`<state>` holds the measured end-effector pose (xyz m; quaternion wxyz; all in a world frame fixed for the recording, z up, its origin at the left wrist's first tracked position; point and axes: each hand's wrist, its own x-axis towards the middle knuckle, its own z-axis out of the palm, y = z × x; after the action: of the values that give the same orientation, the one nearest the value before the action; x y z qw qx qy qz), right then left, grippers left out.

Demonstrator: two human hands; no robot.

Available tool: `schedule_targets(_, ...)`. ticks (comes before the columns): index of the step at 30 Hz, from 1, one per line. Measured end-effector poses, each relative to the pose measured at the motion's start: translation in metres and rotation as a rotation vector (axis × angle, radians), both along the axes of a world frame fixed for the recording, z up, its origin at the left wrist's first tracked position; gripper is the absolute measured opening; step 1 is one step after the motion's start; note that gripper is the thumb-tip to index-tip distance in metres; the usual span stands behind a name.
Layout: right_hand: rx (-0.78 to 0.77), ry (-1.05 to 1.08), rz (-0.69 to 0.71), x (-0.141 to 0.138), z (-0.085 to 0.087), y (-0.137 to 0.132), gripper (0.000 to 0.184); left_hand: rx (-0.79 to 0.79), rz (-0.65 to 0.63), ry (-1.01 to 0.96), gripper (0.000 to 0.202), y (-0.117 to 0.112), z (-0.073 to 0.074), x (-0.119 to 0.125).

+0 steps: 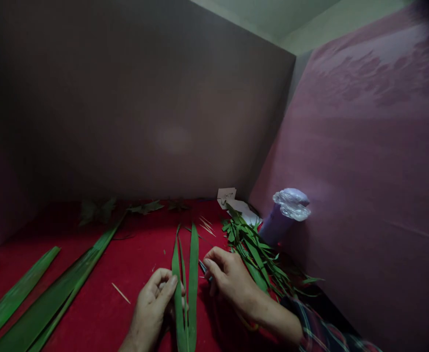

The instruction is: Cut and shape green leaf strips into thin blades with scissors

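Observation:
My left hand [154,304] is closed on a long green leaf [178,296], with the thumb on its front. The leaf is split lengthwise, and its strips stand upright, joined near the bottom edge of the view. Right of it, apart from the leaf, is my right hand [226,276], its fingers curled in and thumb near the index finger. A narrow dark metal tip [202,266] shows by those fingertips; the rest is covered, so I cannot tell whether it is held or lies beneath. Something yellow [249,323] shows partly under my right wrist.
Several thin wooden sticks [207,226] and one toothpick-like stick [121,293] lie on the red cloth [97,308]. Long leaves [60,288] lie at left. A heap of cut leaves [253,249] is at right, beside a purple plastic-topped cylinder [282,220] and white paper [245,211].

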<state>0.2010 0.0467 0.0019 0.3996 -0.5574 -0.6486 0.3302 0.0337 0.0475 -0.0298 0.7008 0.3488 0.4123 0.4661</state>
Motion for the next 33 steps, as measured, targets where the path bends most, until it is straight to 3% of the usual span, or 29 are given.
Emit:
schedule_targets(3,-0.194,0.224,0.022,-0.007,-0.014,-0.015,0.026,-0.016,0.005,-0.002,0.030,-0.001,0.003,0.000)
schedule_targets(6,-0.355,0.309,0.052,-0.011,-0.028,-0.026,0.035,-0.002,0.000,-0.024,0.030,-0.002,0.004,-0.002)
schedule_targets(9,-0.393,0.399,0.055,-0.014,-0.041,-0.030,0.039,-0.025,0.026,-0.071,0.026,-0.003,0.004,-0.002)
schedule_targets(13,-0.323,0.654,0.065,-0.021,-0.055,-0.032,0.040,-0.058,0.082,-0.131,0.022,-0.006,0.005,0.000)
schedule_targets(18,-0.392,0.867,0.063,-0.024,-0.052,-0.035,0.052,-0.036,0.089,-0.129,0.028,-0.006,0.002,0.002)
schedule_targets(26,-0.383,0.951,0.101,-0.024,-0.053,-0.034,0.053,0.143,0.161,0.093,0.027,-0.007,-0.006,0.002)
schedule_targets(33,-0.342,0.925,0.058,-0.023,-0.053,-0.033,0.049,0.130,0.081,0.149,0.033,-0.004,-0.006,0.003)
